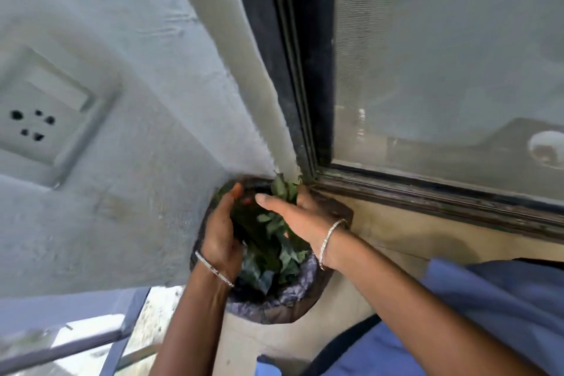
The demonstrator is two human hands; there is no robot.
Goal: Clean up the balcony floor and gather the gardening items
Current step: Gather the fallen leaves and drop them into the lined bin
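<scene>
Left hand [221, 232] and right hand [302, 217] take up most of the mouth of a bin [274, 311] packed with leaves [274, 253]. A wall [137, 192] crowds their left and a door frame [305, 101] stands just beyond. Bare floor [381, 229] lies open to their right.

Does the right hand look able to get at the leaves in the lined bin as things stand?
Likely yes: the right hand lies straight-fingered over the leaves in the open bin, and the left hand is at the opposite side, not between.
</scene>
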